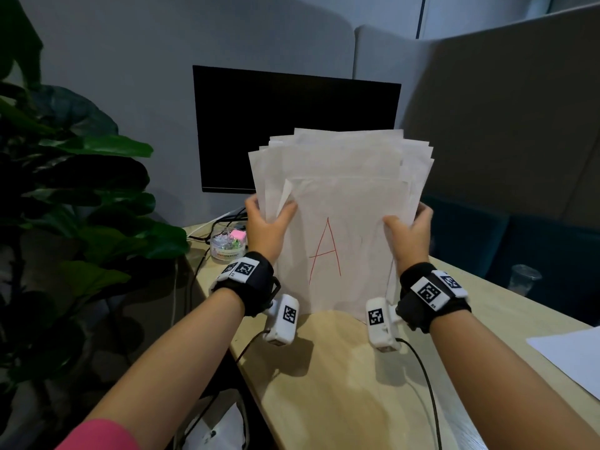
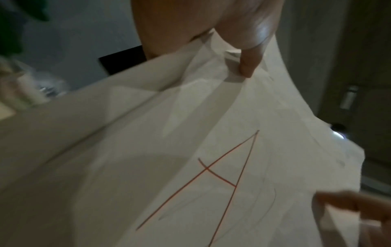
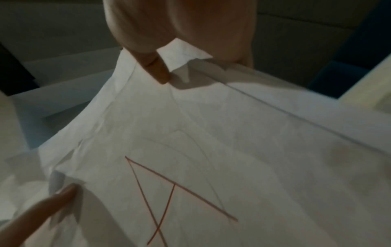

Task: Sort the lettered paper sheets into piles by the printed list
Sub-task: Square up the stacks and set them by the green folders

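Counter (image 1: 324,368) below: stack (image 1: 341,177) stood upright on its bottom edge, gripped between left hand (image 1: 266,222) and right hand (image 1: 409,228); "A" sheet (image 1: 344,254) faces front.

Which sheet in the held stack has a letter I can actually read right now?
The front sheet, facing the person, shows a red A. The sheets behind it are fanned out, showing blank upper parts only.

An office cubicle: grey partition panels (image 1: 506,125) enclose a wooden desk (image 1: 341,384) with a dark monitor (image 1: 292,125) and stationery tub (image 1: 227,245)
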Demonstrator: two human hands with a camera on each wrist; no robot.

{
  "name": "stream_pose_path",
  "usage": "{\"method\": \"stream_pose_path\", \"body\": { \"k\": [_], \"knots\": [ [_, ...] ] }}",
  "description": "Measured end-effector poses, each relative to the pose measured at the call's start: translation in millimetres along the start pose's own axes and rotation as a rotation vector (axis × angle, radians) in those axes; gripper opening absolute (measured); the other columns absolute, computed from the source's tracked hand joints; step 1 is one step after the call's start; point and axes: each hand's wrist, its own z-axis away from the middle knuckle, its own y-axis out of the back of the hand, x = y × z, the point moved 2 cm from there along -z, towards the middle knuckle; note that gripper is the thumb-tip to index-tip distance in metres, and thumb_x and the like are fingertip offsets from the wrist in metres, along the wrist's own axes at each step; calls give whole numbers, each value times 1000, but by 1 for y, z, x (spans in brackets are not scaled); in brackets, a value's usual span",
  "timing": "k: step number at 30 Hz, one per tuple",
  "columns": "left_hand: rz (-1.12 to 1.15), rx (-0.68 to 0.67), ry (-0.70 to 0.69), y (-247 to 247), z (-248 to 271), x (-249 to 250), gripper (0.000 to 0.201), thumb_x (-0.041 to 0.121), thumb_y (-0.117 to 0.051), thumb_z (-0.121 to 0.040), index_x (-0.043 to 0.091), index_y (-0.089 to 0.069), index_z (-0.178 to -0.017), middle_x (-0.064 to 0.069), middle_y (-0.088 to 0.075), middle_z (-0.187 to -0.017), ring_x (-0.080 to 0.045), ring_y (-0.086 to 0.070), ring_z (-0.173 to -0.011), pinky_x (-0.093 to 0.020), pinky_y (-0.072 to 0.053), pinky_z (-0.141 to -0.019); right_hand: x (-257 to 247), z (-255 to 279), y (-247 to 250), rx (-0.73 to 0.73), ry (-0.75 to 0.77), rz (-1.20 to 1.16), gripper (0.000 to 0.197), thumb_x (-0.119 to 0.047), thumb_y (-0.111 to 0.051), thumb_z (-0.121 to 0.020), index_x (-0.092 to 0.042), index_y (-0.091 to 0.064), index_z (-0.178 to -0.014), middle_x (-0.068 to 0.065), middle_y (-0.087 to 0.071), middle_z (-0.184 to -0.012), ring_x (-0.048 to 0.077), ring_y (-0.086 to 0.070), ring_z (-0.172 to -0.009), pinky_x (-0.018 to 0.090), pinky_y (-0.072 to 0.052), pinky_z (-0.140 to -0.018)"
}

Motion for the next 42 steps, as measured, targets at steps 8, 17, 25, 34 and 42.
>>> {"method": "stream_pose_path", "body": {
  "k": [8, 17, 25, 34, 42],
  "knots": [
    [54, -35, 49, -6, -4, 2, 27, 10, -74, -81, 14, -61, -104, -5, -69, -99, -24, -67, -92, -40, -55, -83, 6, 4, -14, 42, 4, -5, 40, 5, -43, -81, -9, -50, -117, -2, -60, -95, 22, -59, -90, 44, -53, -87],
    [14, -120, -64, -4, -4, 16, 64, 20, -85, -69, 18, -47, -121, -2, -64, -114, -16, -65, -104, -38, -55, -88, -21, -1, 1, 73, 198, 76, 61, -8, -56, -81, -21, -32, -135, -1, -57, -109, 8, -60, -87, 21, -48, -70],
    [-5, -193, -121, -11, -19, 38, 76, 8, -83, -70, 11, -37, -130, -1, -60, -115, -10, -63, -103, -27, -55, -84, -73, -16, -16, 38, 539, 464, 86, -19, -64, -78, -32, -17, -148, -1, -32, -126, 1, -48, -76, 11, -42, -62],
    [50, -336, 63, 3, -17, 8, 55, 7, -81, -69, 5, -57, -119, -6, -71, -104, -21, -69, -96, -36, -55, -83, -109, -28, -28, -88, 638, 1171, 57, -57, -50, -86, -34, -43, -138, 4, -8, -153, 38, -28, -130, 33, -44, -69],
    [55, -363, 104, 1, -19, 3, 41, 1, -76, -75, 5, -60, -113, -5, -71, -94, -16, -70, -85, -25, -54, -71, -115, -29, -29, 26, 615, 1496, 65, -62, -25, -90, -16, -62, -116, 9, -52, -129, 33, -37, -127, 65, -19, -104]
  ]
}}
